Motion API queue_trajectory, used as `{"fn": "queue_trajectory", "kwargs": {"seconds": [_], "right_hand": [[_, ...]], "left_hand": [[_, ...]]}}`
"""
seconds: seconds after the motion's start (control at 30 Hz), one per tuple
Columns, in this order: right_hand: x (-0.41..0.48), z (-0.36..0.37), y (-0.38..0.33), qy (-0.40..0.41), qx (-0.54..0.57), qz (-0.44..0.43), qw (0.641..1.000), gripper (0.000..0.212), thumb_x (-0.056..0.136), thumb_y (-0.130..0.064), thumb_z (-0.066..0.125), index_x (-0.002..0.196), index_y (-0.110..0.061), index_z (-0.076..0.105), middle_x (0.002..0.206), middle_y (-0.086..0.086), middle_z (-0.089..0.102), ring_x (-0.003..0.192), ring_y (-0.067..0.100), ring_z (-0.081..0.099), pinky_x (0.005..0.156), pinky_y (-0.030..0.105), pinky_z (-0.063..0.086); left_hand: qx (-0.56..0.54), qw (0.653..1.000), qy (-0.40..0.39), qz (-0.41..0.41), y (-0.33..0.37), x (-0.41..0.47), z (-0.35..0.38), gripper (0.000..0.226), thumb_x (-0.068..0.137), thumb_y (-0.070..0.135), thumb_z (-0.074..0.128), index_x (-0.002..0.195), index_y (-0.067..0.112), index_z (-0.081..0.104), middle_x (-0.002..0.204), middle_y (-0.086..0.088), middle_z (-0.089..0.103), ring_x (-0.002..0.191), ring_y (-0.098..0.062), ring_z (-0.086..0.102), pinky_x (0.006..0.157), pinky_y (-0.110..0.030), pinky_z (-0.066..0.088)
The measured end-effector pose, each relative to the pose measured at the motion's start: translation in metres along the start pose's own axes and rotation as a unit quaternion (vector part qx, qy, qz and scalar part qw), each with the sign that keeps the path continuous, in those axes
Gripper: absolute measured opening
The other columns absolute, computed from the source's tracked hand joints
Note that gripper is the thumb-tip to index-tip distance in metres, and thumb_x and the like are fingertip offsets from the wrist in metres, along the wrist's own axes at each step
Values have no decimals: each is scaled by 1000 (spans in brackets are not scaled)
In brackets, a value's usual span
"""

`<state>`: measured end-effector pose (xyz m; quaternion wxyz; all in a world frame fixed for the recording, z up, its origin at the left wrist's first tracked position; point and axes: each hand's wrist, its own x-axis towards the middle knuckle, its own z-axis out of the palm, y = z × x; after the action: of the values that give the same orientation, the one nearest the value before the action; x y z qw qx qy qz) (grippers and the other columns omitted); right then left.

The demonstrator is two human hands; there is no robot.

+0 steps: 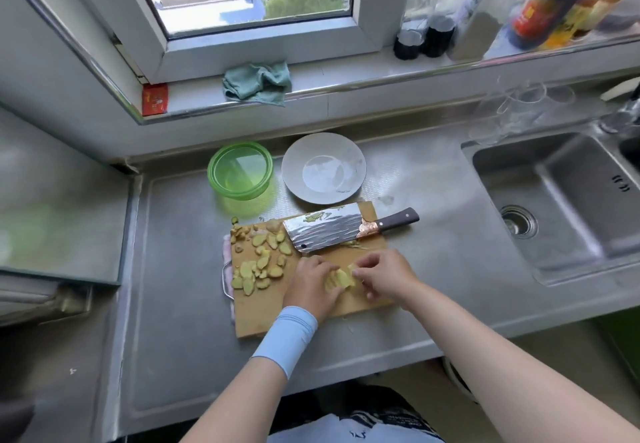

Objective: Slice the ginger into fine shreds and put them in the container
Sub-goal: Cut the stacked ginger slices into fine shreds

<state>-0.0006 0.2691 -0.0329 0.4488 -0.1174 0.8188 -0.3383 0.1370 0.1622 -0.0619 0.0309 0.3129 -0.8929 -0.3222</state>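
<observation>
- The left hand (311, 287) and right hand (384, 278) meet over the near right part of a wooden cutting board (263, 318), just below the centre of the frame.
- Between them lies a small stack of ginger (341, 278). The left grip is curled round its left side, and the right grip pinches its right end with the fingertips.
- A pale blue wristband (287, 338) sits on the left wrist.
- Loose ginger slices (258, 262) lie scattered over the left half of the board, apart from both hands.
- A knife (325, 235) with a broad blade lies flat on the far side of the board. Its dark handle points right, past the board's edge, and bits of ginger stick to the blade.
- A green see-through container (240, 172) stands on the steel bench (173, 304) just beyond the board's far left corner.
- A grey plate (323, 167) sits right beside it.
- A sink (568, 200) fills the right of the frame.
- A green cloth (258, 84) lies crumpled on the window sill above, and a red packet (154, 99) leans at the sill's left end.
</observation>
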Motion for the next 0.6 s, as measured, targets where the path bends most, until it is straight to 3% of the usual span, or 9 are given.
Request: {"fn": "queue_trajectory", "kwargs": {"seconds": [0.1,0.2,0.33,0.43,0.6], "right_hand": [[3,8,1,17,-34,-9,999,2,84,-15,76,84,-13,74,57,5,68,38,15,54,45,18,42],[8,12,2,39,-56,-13,998,5,83,-19,77,81,-15,75,55,0,67,40,12,54,51,20,48],[16,15,5,61,-98,-27,993,9,79,-28,79,79,-20,76,60,-6,66,62,15,61,76,32,57],[15,16,4,60,-107,-34,992,7,78,-29,80,78,-23,77,63,-9,66,71,14,63,78,30,55],[12,18,2,100,-154,-49,982,10,78,-28,81,86,-23,76,89,-5,74,89,15,66,78,24,48]], "left_hand": [[15,1000,-9,15,-2,-1,6,39,73,21,84,110,15,75,108,-3,66,104,-24,54,90,-17,31],[10,1000,13,17,-4,-1,10,38,68,20,87,103,15,76,102,-2,67,99,-25,56,89,-22,38],[8,999,31,28,-6,-2,14,35,67,25,87,99,16,76,97,1,68,93,-23,56,85,-30,46],[0,999,43,21,-8,-2,17,34,67,23,88,98,16,77,97,3,69,93,-21,56,86,-32,48],[-5,998,56,26,-9,-4,21,36,63,23,91,96,18,77,94,4,69,91,-20,57,81,-30,50]]}}
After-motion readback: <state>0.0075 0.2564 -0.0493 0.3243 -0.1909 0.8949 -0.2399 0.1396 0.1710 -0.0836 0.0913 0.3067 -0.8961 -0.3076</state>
